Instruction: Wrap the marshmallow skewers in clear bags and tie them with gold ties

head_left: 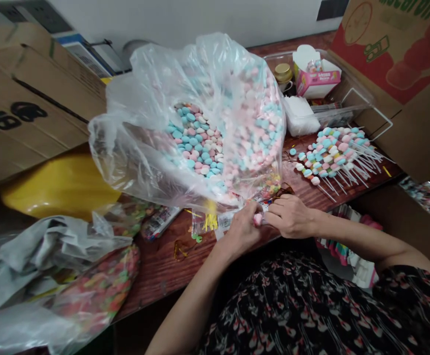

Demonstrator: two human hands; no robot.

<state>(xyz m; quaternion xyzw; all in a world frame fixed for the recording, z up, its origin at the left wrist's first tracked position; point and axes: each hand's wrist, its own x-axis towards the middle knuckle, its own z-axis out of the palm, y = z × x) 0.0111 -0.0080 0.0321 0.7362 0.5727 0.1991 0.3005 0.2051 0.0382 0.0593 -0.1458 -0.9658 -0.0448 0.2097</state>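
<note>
My left hand (242, 224) is closed at the table's front edge, its fingertips around a small pink-and-white candy (258, 219). Right beside it, my right hand (291, 216) is also closed, knuckles up, against the candy's other side; what lies inside its fingers is hidden. Just beyond both hands spreads a big clear plastic bag (152, 162), open at the top and full of pink, blue and white button candies (196, 143). Gold twist ties (211, 221) lie left of my left hand. To the right is a pile of candies on white sticks (329, 153).
A clear bin (351, 93) holds a pink box (316, 79) and a gold-lidded jar (283, 73). Cardboard boxes (403, 59) stand on both sides. At the left lie a yellow object (63, 185) and a bag of gummy-like candies (104, 286). More wrapped goods (429, 197) sit lower right.
</note>
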